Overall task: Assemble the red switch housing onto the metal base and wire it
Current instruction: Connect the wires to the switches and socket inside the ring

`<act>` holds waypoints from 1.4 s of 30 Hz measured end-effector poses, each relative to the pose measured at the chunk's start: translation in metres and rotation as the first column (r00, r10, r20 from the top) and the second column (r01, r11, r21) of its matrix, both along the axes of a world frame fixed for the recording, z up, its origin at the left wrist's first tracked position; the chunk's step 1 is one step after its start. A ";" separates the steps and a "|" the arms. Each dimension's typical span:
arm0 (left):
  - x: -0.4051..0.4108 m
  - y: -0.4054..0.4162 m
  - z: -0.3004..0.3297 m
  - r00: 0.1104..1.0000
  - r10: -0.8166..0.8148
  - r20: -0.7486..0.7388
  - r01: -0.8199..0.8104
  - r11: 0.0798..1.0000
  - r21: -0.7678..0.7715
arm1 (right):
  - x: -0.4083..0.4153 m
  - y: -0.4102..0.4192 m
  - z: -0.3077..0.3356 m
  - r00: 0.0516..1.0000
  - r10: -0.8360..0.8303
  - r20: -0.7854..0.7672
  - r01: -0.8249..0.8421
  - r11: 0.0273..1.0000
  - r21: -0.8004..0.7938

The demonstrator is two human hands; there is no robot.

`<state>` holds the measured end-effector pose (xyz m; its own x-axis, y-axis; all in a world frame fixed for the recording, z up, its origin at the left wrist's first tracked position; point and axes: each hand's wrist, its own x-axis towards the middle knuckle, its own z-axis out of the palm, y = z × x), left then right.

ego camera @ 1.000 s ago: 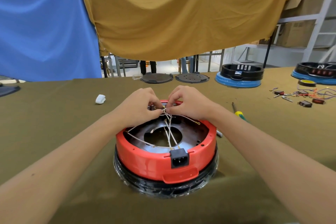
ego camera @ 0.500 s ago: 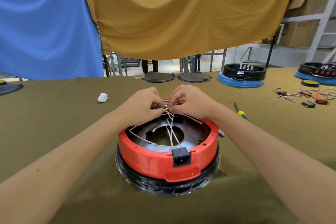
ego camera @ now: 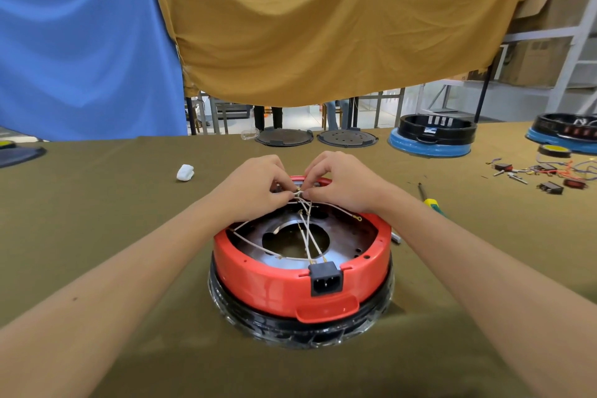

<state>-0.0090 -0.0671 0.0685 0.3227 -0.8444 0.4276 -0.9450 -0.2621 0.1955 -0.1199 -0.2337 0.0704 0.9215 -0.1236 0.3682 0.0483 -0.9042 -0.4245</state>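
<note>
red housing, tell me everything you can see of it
The red housing is a glossy, plastic-looking round ring, sitting level on a black base on the olive-covered table. A black power socket is set in its near wall above a red tab. Inside lies a metal plate with a central hole, crossed by thin white wires. The left hand and right hand pinch those wires together over its far rim.

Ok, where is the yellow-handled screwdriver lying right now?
In the head view the screwdriver lies on the olive table cloth to the right of the red housing, just beyond the right forearm, which hides part of its handle.
</note>
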 end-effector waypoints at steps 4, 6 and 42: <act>-0.001 0.000 0.001 1.000 0.019 -0.021 -0.019 1.000 -0.004 | 0.000 0.001 0.000 1.000 -0.014 -0.006 0.014 1.000 -0.003; -0.001 0.000 0.001 0.999 0.028 -0.021 -0.028 1.000 -0.001 | -0.001 0.001 0.000 1.000 -0.021 -0.006 0.021 1.000 -0.006; 0.001 -0.005 -0.002 0.999 0.045 -0.006 -0.045 0.998 0.044 | -0.001 0.009 0.002 1.000 -0.020 0.003 0.021 0.983 -0.180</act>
<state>-0.0077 -0.0717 0.0663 0.3635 -0.8468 0.3882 -0.9308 -0.3128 0.1892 -0.1213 -0.2249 0.0727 0.9190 -0.0742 0.3871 0.0292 -0.9666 -0.2546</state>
